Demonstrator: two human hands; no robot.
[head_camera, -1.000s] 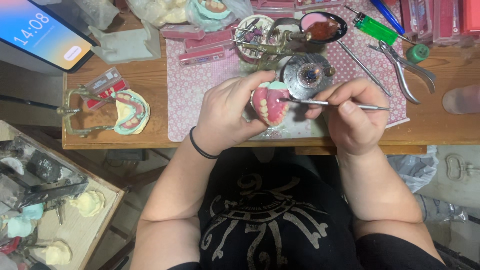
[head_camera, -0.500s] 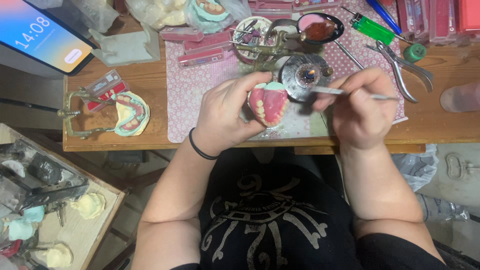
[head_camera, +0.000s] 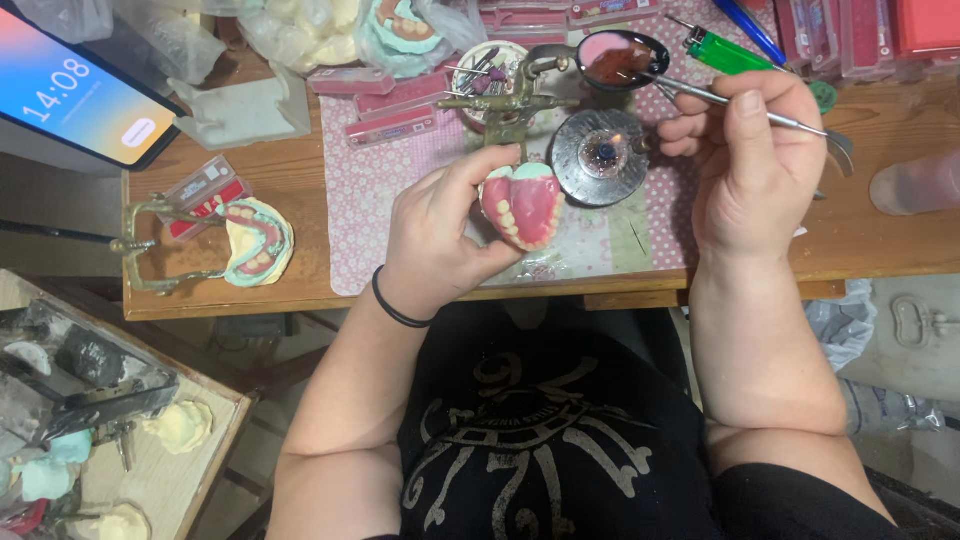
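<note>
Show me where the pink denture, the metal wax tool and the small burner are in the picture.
pink denture (head_camera: 525, 205), head view: on its pink wax base, above the row of teeth.
metal wax tool (head_camera: 700, 94), head view: on the thin shaft left of the right hand.
small burner (head_camera: 600, 150), head view: on its round dark top.

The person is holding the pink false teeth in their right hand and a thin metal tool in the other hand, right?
Not quite. The head view shows the pink false teeth in the left hand, the one with the black band on its wrist. The thin metal tool is in the right hand, up by the dark spoon.
</note>
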